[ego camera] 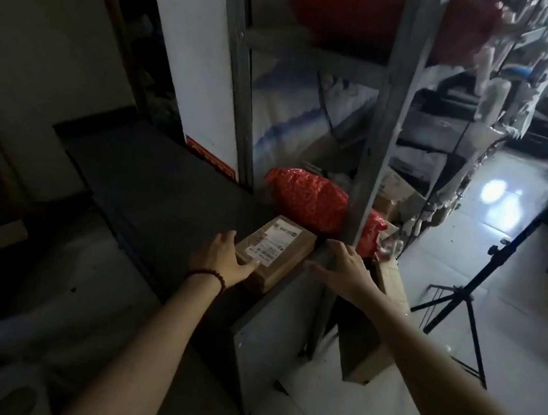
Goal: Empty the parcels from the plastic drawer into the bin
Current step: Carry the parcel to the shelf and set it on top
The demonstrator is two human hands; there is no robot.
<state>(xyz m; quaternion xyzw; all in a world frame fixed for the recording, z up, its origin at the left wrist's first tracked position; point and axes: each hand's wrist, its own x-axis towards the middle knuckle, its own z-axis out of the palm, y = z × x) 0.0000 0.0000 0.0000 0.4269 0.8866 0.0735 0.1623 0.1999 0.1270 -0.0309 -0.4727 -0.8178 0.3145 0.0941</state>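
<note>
Both forearms reach in from the bottom edge. Bead bracelet (209, 276) on the left wrist.

Left hand (221, 259): fingers loose and spread. The thumb lies on the near-left edge of the parcel (275, 259), not closed round it.

Right hand (349, 271): fingers straight and apart, holding nothing. It sits just right of the parcel with the thumb pointing at it, and a gap shows between them.

Parcel: brown cardboard with a white printed label (273, 240) on top. It lies flat on the right end of a dark table (164, 194), between the two hands.

Below the right arm, an open carton (364, 356) on the pale floor.

Just behind the parcel, a red patterned bag (311, 198), partly hidden by a grey shelf post (377, 144).

Right, on the tiles, well apart: a black tripod (462, 294).

Beyond that, the shelves are crowded with blurred goods I cannot make out.
</note>
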